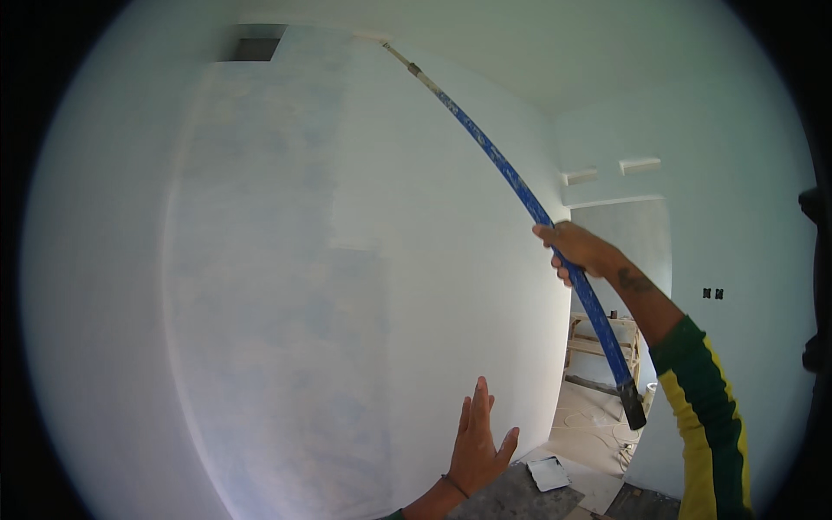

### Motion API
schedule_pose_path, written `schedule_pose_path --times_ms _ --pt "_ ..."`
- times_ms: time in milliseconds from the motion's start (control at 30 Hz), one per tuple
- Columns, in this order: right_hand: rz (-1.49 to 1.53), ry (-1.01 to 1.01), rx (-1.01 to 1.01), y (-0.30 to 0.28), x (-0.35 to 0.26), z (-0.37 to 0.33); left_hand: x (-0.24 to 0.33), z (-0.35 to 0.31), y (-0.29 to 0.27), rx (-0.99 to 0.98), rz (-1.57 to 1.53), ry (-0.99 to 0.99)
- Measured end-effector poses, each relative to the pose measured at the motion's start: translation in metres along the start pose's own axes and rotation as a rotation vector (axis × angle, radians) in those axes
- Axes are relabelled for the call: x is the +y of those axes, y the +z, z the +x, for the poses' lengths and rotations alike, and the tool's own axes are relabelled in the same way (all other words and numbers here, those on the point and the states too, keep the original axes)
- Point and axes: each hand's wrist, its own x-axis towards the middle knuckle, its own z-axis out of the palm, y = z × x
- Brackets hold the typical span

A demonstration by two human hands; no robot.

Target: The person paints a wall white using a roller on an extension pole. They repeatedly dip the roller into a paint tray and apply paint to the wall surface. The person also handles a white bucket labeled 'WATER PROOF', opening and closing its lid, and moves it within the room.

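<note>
My right hand (579, 248) is wrapped around a long blue extension pole (498, 160) with pale paint spatters. The pole slants up and to the left, and its thin metal upper end (397, 55) reaches the top of the wall near the ceiling. What is fitted at its tip is too small to make out. A black cap (632, 406) covers the lower end. My left hand (479, 442) is raised below, off the pole, with its fingers stretched out and nothing in it. Behind both hands stands a wall (451, 286), pale and even on the right, patchy bluish on the left.
A square white item (549, 474) lies on the grey floor (511, 498) by the wall's foot. To the right, a doorway shows a wooden stand (598, 347) and cables on the floor beyond. A square opening (254, 48) sits high in the wall at upper left.
</note>
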Motion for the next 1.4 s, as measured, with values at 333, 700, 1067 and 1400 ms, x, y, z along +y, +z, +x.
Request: schedule_pose_path --times_ms 333,700,1067,1400 --pt "0.020 -0.022 -0.091 0.001 -0.013 -0.048 -0.006 0.028 0.024 0.099 -0.037 -0.114" --pt "-0.121 0.296 -0.174 0.035 0.190 -0.282 -0.035 0.222 0.007 0.120 -0.644 -0.518" --pt "-0.342 0.596 -0.261 0.059 0.323 -0.572 -0.147 0.215 0.065 0.187 -0.671 -0.937" --pt "-0.408 0.864 -0.396 0.047 0.348 -0.767 -0.171 -0.020 0.143 0.382 -0.714 -1.198"
